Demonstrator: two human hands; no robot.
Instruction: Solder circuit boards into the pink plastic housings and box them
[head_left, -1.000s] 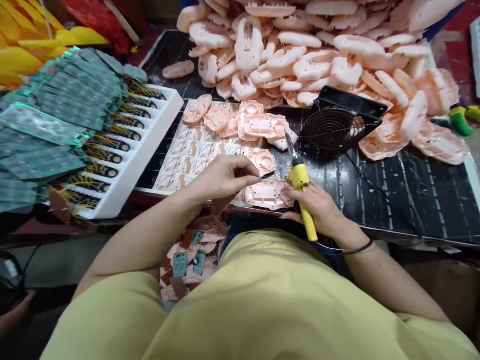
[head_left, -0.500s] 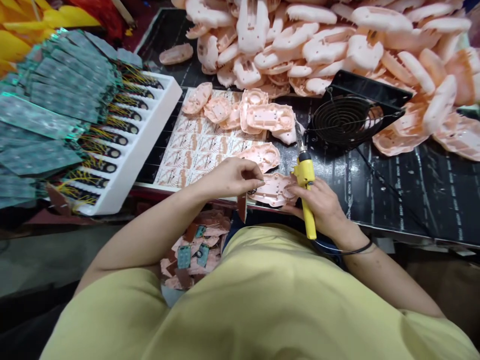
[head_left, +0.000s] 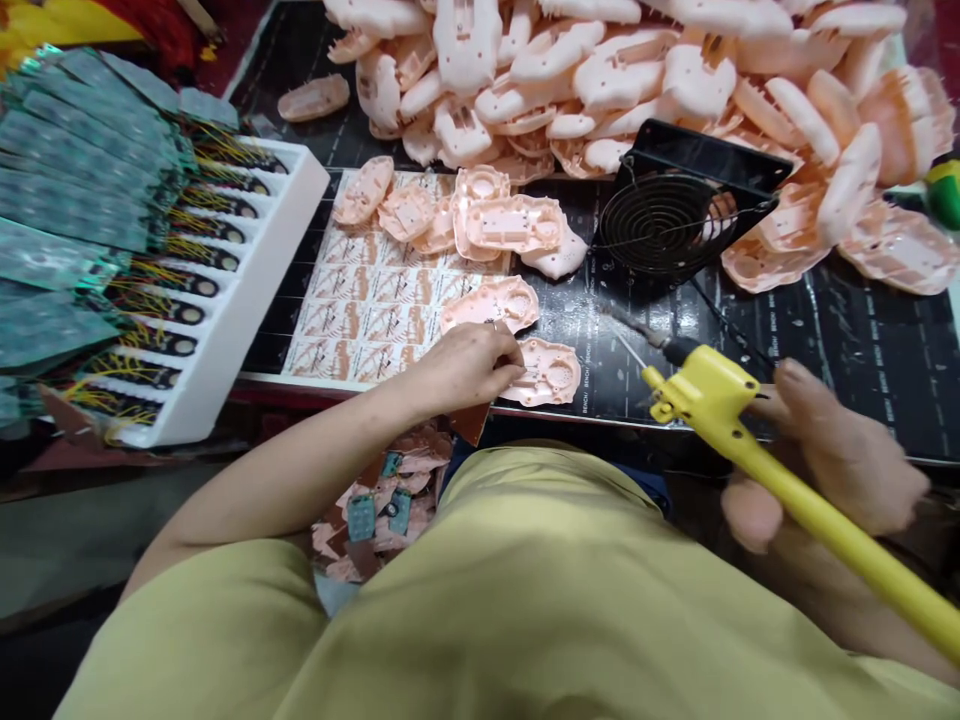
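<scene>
My right hand (head_left: 832,455) is closed around a yellow soldering iron (head_left: 716,390), raised close to the camera at the right. Its metal tip points up and left over the black bench. My left hand (head_left: 472,368), fingertips pinched, rests at the left end of a pink plastic shell half (head_left: 555,372) by the bench's front edge. What lies between those fingertips is hidden. A brown board (head_left: 471,423) hangs just below this hand, over the edge. Right behind it lies another pink shell half (head_left: 510,302).
Several pink shells (head_left: 510,225) lie on a printed sheet (head_left: 330,330), with a large heap (head_left: 585,85) behind. A black fan (head_left: 660,225) stands right of them. At left, a white foam rack (head_left: 262,290) holds wired speakers and green boards (head_left: 82,170). Below the bench is a pile of parts (head_left: 397,470).
My right hand has swung right and nearer the camera with the soldering iron, away from the shell. My left hand has stayed at the shell's left end. The whole view has shifted slightly.
</scene>
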